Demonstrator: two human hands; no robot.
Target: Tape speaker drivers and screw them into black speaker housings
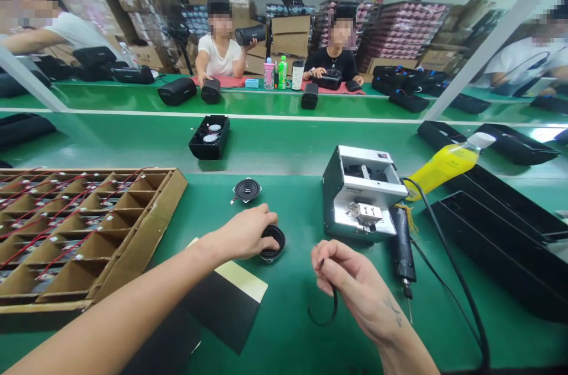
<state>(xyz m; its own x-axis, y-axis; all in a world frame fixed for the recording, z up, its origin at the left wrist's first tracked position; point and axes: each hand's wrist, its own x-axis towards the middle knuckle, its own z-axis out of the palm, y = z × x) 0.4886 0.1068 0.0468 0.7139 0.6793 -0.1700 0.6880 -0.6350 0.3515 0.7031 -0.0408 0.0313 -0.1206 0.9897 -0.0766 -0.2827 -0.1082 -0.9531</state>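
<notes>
My left hand is closed on the rim of a round black speaker driver lying on the green bench. A second speaker driver with a short red wire sits just beyond it. In my right hand a thin black strip is pinched between thumb and fingers, its free end curling down toward the bench. Below my left forearm lie black sheets with a pale yellow backing strip along one edge. The forearm covers part of them.
A partitioned cardboard box of wired drivers stands left. To the right are a silver-and-black machine, an electric screwdriver, a yellow bottle and black housings. An open speaker housing sits beyond; co-workers face me.
</notes>
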